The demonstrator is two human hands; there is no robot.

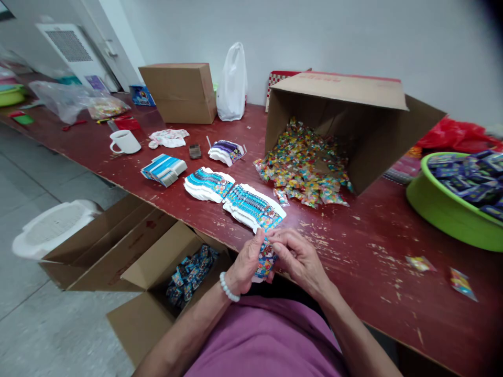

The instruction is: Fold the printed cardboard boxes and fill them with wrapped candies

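Observation:
My left hand (247, 262) and my right hand (297, 256) meet at the near edge of the red table (373, 246), fingers pinched together on a small colourful printed card (265, 260) held between them. A white bead bracelet circles my left wrist. Just beyond the hands lies a fanned stack of flat blue-and-white cards (253, 208), with a second stack (207, 184) to its left. A tipped cardboard box (349, 125) spills several small colourful packets (302, 167) onto the table ahead.
An open carton (157, 293) on the floor at left holds blue packets (190, 272). A green basin (451, 209) of dark blue boxes sits right. A white mug (124, 141), closed box (181, 91), white bag (232, 84) and two stray packets (440, 272) lie around.

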